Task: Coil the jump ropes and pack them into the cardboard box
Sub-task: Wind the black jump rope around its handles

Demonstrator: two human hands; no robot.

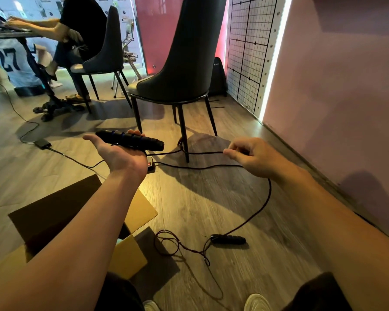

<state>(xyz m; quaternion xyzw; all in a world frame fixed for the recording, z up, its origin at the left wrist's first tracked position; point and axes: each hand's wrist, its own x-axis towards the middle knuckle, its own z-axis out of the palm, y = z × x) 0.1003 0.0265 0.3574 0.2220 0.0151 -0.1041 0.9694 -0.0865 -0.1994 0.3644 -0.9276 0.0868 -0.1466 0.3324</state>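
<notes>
Head view: holds a black handle [130, 140] in the palm-up left hand [119, 154], pinches the rope [202, 152] with the right hand [253, 156].

We show 2 bare forearms [94, 221] running back from the left hand [119, 153] and right hand [252, 156] — behind the grip, nearer us, dark trousers [119, 292] and 2 white shoes [256, 303].

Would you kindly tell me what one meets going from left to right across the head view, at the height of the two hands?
Power adapter on the floor → left hand holding a jump rope handle → chair leg → right hand pinching the rope → pink wall.
</notes>
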